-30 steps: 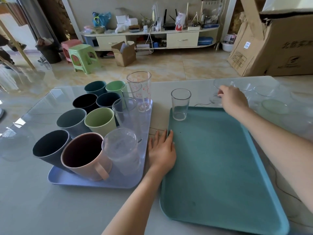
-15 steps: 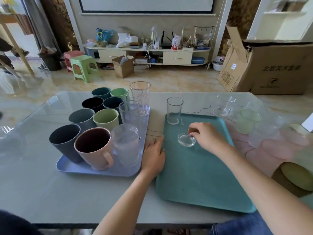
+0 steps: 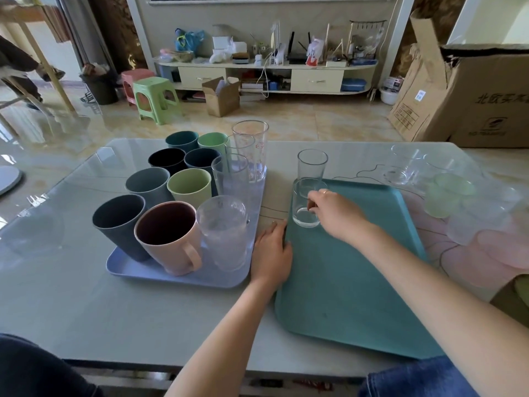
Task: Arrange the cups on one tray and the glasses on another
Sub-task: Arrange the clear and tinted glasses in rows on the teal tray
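Note:
A teal tray (image 3: 357, 282) lies on the right of the table. Two clear glasses stand at its far left corner: one (image 3: 312, 164) at the back, a second (image 3: 303, 207) in front of it. My right hand (image 3: 335, 213) grips that second glass, which stands on the tray. My left hand (image 3: 272, 253) rests flat on the table against the teal tray's left edge. A lilac tray (image 3: 177, 277) on the left carries several coloured cups (image 3: 169, 233) and several clear glasses (image 3: 223, 230).
More clear glasses (image 3: 406, 164) and a pale green one (image 3: 446, 196) stand on the table beyond the teal tray's right side. A cardboard box (image 3: 472, 96) stands on the floor at the far right. Stools and a low cabinet are behind the table.
My right hand carried a clear glass from the table's far right onto the teal tray and set it upright in front of the first glass. The left hand stayed put.

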`<state>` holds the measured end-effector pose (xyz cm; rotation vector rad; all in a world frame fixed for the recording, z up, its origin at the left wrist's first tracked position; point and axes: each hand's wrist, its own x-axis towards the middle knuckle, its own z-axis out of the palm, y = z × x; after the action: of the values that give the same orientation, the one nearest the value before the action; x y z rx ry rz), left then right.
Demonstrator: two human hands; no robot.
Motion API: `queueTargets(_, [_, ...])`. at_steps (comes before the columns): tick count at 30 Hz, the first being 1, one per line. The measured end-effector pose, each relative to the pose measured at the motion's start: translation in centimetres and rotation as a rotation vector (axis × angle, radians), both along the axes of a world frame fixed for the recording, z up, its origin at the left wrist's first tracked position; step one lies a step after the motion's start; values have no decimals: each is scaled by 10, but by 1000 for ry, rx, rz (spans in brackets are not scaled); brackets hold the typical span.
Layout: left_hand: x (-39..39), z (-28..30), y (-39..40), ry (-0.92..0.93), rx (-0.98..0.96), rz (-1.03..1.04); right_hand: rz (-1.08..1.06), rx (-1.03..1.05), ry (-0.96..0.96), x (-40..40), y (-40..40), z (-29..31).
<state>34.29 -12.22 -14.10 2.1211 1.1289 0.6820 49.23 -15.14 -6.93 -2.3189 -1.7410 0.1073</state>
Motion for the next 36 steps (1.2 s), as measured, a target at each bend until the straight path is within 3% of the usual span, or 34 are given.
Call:
queueTargets(4, [-1,-1,0,-3,-8,-13,84,-46,137,9,-6,2])
queueTargets(7, [-1,-3,2,13,9,-14,156,92,249,17,-12,13])
queueTargets(12, [0,-2,2,15,-3,8,-134,373,131,63,-12,22])
queueTargets(16, [0,-5,4,-25,-36,17,-378,157,-68,111,-1,18])
queueTargets(23, [2,-11,8,-110,-89,28,-595,-60,-187,164,36,10])
queueTargets(30, [1,-12,7,-142,-116,11,-761,-11,-125,197,56,0])
queueTargets(36, [0,-11,8,-134,-110,1,-663,167,-90,198,51,-16])
